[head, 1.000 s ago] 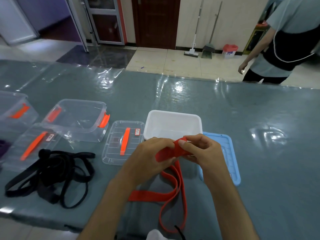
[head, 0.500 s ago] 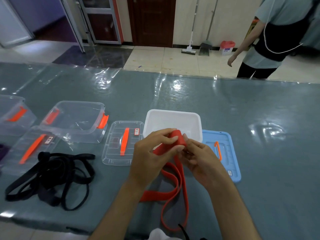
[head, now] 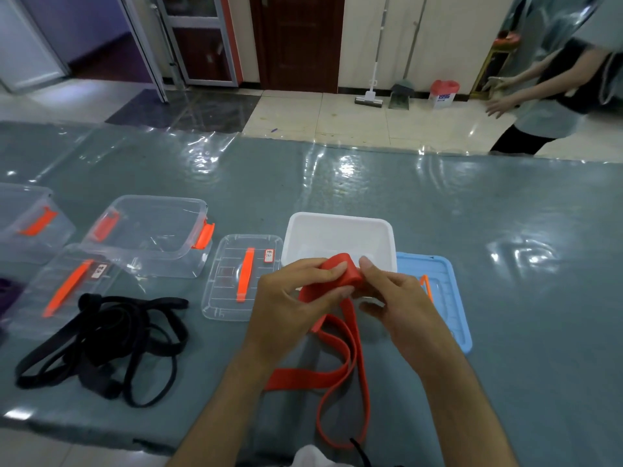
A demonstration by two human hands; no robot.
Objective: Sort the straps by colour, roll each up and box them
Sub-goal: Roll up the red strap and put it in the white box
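Two loose loops of the red strap (head: 337,372) trail across the tabletop (head: 505,298) toward the near edge, a little shorter than a second ago, because more of the band has gone into the coil. Just above them the left hand (head: 290,298) and the right hand (head: 397,298) each keep a closed grip on that strap: the left thumb and fingers pinch the feed just under the roll, the right fingers curl round its far side. The roll now stands thicker and rounder between the fingertips than it did half a second back, so the winding is advancing, though much of the strap remains. To the left lies the tangled black strap (head: 101,342), untouched. Beyond the hands the white box (head: 340,227) waits open, likely the red one's home, with the blue lid (head: 448,298) beside it.
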